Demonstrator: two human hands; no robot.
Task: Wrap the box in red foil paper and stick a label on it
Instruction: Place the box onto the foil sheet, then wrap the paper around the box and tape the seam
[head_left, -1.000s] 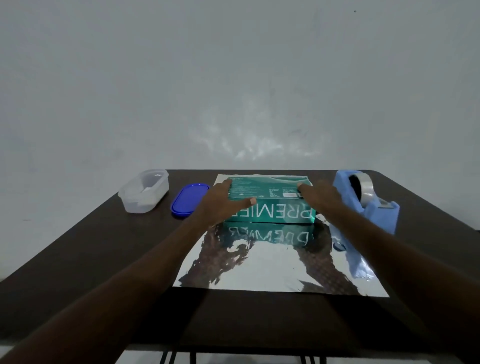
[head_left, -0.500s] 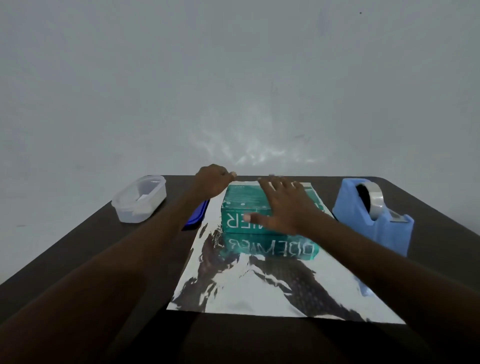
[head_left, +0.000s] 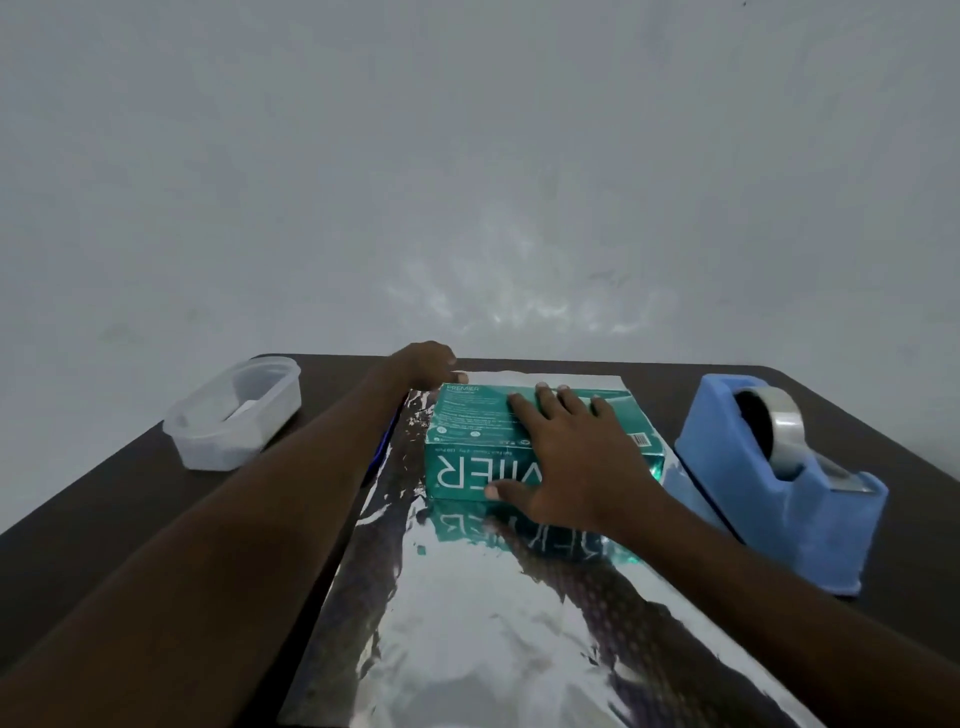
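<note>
The box (head_left: 519, 441) lies on the far part of the foil (head_left: 467, 623), which is spread flat on the bench (head_left: 104, 519) with its silver side up. The right hand (head_left: 571, 467) rests flat on top of the box, its fingers (head_left: 550, 405) straight and spread, the thumb down the near face. The left hand (head_left: 423, 364) is at the far left corner of the foil, fingers curled; it seems to pinch the far edge, but I cannot tell this for sure.

Risks, as I judge them: if the far edge is pulled up too hard, the thin foil may tear or crease. If the right hand lets go early, the box may slide and the sheet may go askew. The strip of foil behind the box looks short, so it may not reach over the top. The dispenser (head_left: 769, 488) stands on the right edge of the foil, so a strong pull may drag it or rip the sheet there.

Count: one box, one foil sheet, one blue tape dispenser, one clear tub (head_left: 234, 415), one blue lid (head_left: 382, 457) mostly hidden under the left arm, two hands. I see no label for certain; something pale lies in the tub.
</note>
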